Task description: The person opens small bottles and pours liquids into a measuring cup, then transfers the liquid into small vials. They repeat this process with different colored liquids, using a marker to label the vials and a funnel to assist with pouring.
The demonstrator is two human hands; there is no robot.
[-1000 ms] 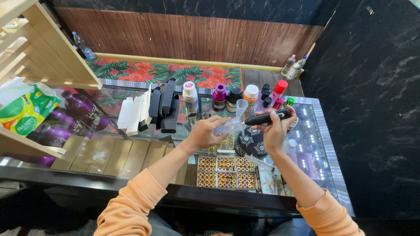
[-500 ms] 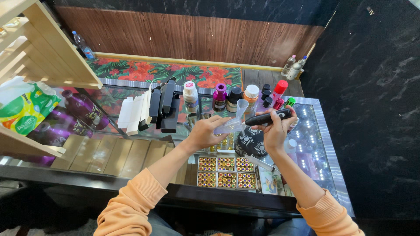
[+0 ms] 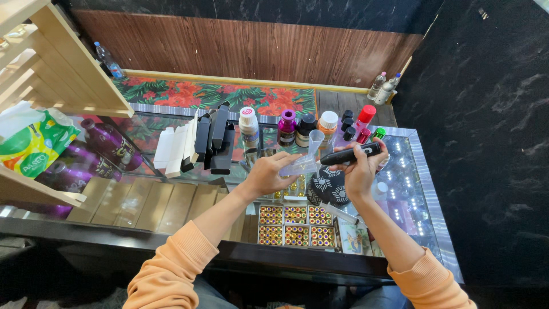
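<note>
My left hand (image 3: 270, 173) holds a small clear glass bottle (image 3: 298, 167) lying nearly level above the glass counter (image 3: 400, 189). A clear plastic funnel (image 3: 315, 140) stands at the bottle's right end. My right hand (image 3: 359, 169) grips a slim black pen-shaped tool (image 3: 350, 153), whose left tip meets the funnel's stem. Both hands are close together over the counter, in front of a row of bottles. Orange sleeves cover both my arms.
Bottles with white, purple, black, orange and red caps (image 3: 309, 127) stand in a row behind the hands. Black and white boxes (image 3: 197, 143) stand to the left. Trays of small gold-capped vials (image 3: 296, 224) lie below. A wooden shelf (image 3: 63, 74) holds a green packet (image 3: 31, 146).
</note>
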